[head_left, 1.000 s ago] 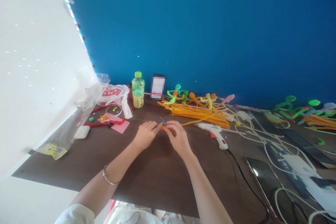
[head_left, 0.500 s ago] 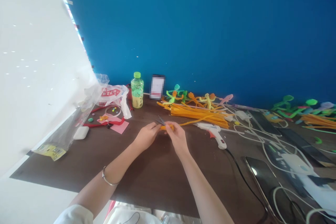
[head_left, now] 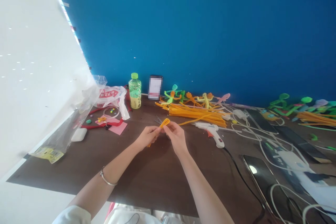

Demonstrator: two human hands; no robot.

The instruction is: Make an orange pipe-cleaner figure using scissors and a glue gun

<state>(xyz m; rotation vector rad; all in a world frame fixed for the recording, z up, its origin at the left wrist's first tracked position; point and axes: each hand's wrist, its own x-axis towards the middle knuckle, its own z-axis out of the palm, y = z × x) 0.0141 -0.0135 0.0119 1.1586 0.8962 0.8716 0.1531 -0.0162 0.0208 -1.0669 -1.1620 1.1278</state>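
The folded strip (head_left: 165, 123) at centre and the bundle of stems (head_left: 196, 114) beyond look fuzzy and matt. The table (head_left: 149, 182) is dull, smooth, wood-like; the glue gun (head_left: 213, 131), smooth plastic. Lower right, the phone (head_left: 266, 178) is glossy; left of centre, the bottle (head_left: 135, 96) is shiny plastic, the bracelet (head_left: 102, 174) polished metal.

Yellow-orange strip (head_left: 165, 123), orange stems (head_left: 196, 115), white glue gun (head_left: 215, 131), brown table (head_left: 149, 175), blue wall (head_left: 183, 35), green bottle cap (head_left: 134, 76)
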